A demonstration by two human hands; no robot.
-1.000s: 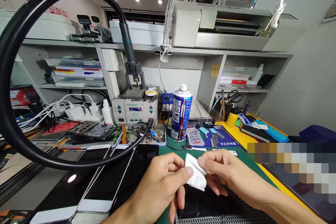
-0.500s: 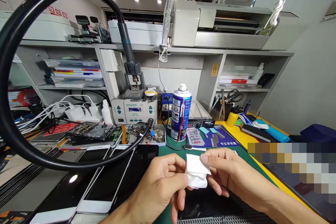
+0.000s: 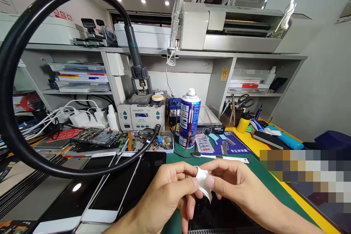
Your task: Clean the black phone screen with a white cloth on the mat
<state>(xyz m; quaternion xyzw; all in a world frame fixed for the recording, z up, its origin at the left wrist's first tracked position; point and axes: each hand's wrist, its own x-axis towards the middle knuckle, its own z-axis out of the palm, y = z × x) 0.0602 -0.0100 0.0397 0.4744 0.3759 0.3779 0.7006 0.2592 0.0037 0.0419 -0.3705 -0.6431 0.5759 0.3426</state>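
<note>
Between my two hands is a folded white tissue, its lower corner hanging down in a point. My left hand pinches its left side between thumb and fingers. On the right side, my right hand grips it too, thumb pressed on the front face. Below the hands lies a dark, glossy black panel, partly hidden by them. A white-handled brush lies on the green mat just beyond my fingers, and a blue spray can stands upright behind it.
Phones with white edges lie at left under a looping black hose. A tray of small parts sits before a grey rework station. Metal blades rest on a purple mat. A yellow bottle stands at right.
The tissue, flatter and squarer before, is now folded narrower and bunched between the fingers. My right hand has moved slightly left and down, uncovering more of the brush.
</note>
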